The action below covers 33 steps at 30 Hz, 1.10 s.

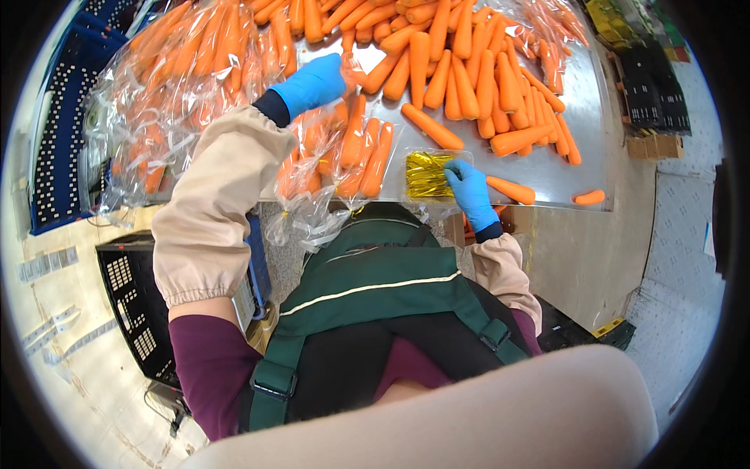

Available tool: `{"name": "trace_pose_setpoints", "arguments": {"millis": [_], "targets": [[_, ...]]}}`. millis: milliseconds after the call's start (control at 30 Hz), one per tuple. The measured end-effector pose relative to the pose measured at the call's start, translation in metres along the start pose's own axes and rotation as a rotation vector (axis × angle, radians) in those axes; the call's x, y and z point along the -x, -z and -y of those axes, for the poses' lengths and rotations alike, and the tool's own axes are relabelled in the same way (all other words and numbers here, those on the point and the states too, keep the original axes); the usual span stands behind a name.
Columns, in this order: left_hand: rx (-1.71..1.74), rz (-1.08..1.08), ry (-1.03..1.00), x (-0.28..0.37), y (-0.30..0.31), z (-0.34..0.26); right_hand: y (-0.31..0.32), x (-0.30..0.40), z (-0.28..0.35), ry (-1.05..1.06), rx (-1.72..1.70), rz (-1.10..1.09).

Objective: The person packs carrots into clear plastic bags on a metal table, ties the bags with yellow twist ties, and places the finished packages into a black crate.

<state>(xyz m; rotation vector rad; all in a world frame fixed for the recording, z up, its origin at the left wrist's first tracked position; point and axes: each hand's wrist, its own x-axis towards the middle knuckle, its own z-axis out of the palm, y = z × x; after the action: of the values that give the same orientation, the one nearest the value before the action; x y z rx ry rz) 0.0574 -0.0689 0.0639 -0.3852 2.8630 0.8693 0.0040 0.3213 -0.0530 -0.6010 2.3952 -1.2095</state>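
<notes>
My left hand (314,84), in a blue glove, is closed around part of a clear plastic bag of carrots (351,71) at the back of the metal table. Its fingertips are partly hidden. At the front edge, the gloved fingers of my right hand (467,184) pinch gold twist ties (429,174) at the right side of a shallow clear plastic tray (413,196). Between my hands lie tied bags of carrots (304,158), with their gathered ends over the table edge. One loose carrot (433,126) lies behind the tray, another (511,190) beside my right hand.
Loose carrots (469,64) are heaped over the back of the metal table (589,117). Many bagged carrots (170,88) cover its left side. Blue perforated crates (58,135) stand at the far left, and a black crate (137,305) is below. A short carrot (589,197) lies near the right corner.
</notes>
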Motion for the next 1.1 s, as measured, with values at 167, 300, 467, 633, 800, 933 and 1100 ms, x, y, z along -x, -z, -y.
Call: {"name": "trace_pose_setpoints", "arguments": {"millis": [167,300,467,633,800,933,1100], "targets": [[-0.521,0.047,-0.156,0.008,-0.002,-0.036,-0.003,0.008,0.051,0.162,0.049,0.06],[-0.572,-0.118,-0.28,-0.011,0.001,-0.019,-0.057,-0.014,0.136,0.294,-0.115,0.316],[-0.472,-0.069,-0.166,0.053,-0.001,-0.037,-0.161,-0.076,0.173,-0.028,-0.604,0.669],[-0.296,-0.314,-0.061,0.075,-0.017,-0.043,-0.199,-0.108,0.155,-0.288,-1.304,0.662],[0.328,-0.586,0.047,0.101,-0.053,-0.004,-0.203,-0.105,0.162,-0.257,-1.341,0.68],[1.164,-0.595,0.138,0.099,-0.077,0.013,-0.193,-0.095,0.14,-0.205,-1.33,0.697],[1.395,-0.868,0.211,0.089,-0.096,-0.017,-0.18,-0.078,0.139,-0.227,-1.239,0.468]]}}
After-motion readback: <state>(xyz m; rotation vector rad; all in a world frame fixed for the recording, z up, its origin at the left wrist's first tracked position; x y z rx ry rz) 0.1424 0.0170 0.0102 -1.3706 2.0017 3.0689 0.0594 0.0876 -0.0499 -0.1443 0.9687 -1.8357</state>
